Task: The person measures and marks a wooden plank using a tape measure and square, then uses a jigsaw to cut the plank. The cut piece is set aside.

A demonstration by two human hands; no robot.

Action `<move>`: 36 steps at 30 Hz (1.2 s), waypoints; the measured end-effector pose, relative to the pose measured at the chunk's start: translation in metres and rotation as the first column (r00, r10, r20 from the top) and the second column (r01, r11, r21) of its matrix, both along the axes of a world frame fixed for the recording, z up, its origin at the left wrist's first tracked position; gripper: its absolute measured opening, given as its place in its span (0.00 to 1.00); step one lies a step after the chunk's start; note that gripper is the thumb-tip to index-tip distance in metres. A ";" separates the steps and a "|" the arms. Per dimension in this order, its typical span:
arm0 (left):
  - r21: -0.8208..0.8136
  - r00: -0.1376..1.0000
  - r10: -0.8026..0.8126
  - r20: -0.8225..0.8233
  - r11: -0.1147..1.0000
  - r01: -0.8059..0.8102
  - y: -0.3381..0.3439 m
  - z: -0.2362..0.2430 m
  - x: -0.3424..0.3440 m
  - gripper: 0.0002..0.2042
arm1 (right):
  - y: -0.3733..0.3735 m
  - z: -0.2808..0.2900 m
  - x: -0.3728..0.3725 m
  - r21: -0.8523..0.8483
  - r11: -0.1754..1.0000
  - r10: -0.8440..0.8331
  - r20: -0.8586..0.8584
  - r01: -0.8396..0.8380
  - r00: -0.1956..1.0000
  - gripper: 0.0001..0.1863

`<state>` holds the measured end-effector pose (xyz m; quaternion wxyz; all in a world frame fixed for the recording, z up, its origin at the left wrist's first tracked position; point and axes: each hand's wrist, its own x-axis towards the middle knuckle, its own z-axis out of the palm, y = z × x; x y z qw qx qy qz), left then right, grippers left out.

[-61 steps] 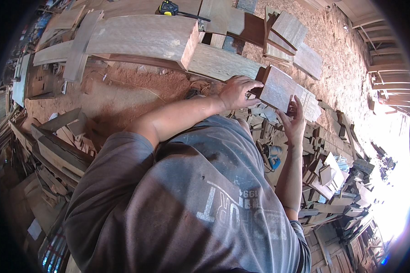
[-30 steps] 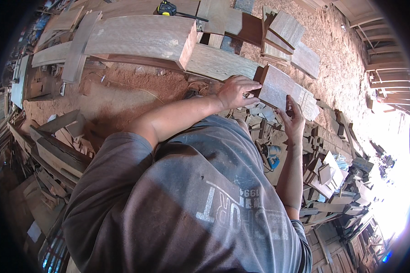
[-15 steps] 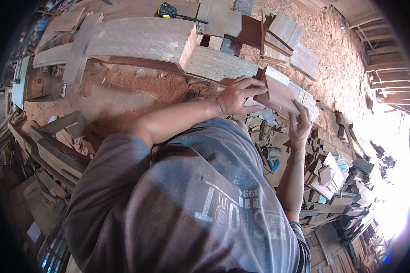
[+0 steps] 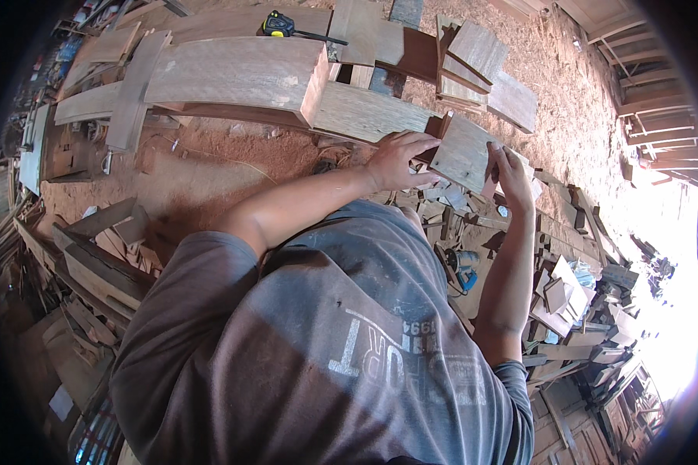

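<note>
Between my hands is a small wooden board piece [image 4: 459, 151] with a pale greyish face up. A dark reddish edge stands along its left end, and a reddish strip shows below its right end; I cannot tell whether these are joined. My left hand [image 4: 399, 163] grips the left end, thumb and fingers to either side of it. At the right end, my right hand [image 4: 512, 178] is closed on the piece, fingers bent over its edge. Beneath and beyond lies a long plank [image 4: 372, 110], partly hidden by the piece and my left hand.
A large wooden box-like panel [image 4: 233, 74] lies to the left, with a black and yellow tape measure [image 4: 279, 25] behind it. Stacked boards [image 4: 477, 54] sit at the far right. A blue power tool [image 4: 465, 275] and many wood offcuts [image 4: 558, 294] lie on the right.
The wooden piece has turned, so a pale greyish face now shows where a reddish one did. My right hand has shifted its grip along the right end.
</note>
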<state>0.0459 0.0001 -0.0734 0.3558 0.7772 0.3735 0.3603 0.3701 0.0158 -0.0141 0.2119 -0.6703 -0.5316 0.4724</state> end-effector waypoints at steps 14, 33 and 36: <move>0.088 0.998 0.051 -0.037 0.995 -0.048 0.000 -0.010 0.005 0.34 | -0.047 -0.007 -0.029 0.166 0.977 -0.154 0.129 0.132 0.980 0.41; 0.146 0.995 0.084 -0.051 0.986 -0.076 0.000 -0.015 0.008 0.32 | -0.072 -0.008 -0.034 0.257 0.964 -0.013 0.298 -0.067 0.955 0.51; 0.167 0.994 0.091 -0.058 0.983 -0.080 0.000 -0.014 0.008 0.32 | -0.072 -0.011 -0.031 0.287 0.955 -0.004 0.279 -0.079 0.960 0.50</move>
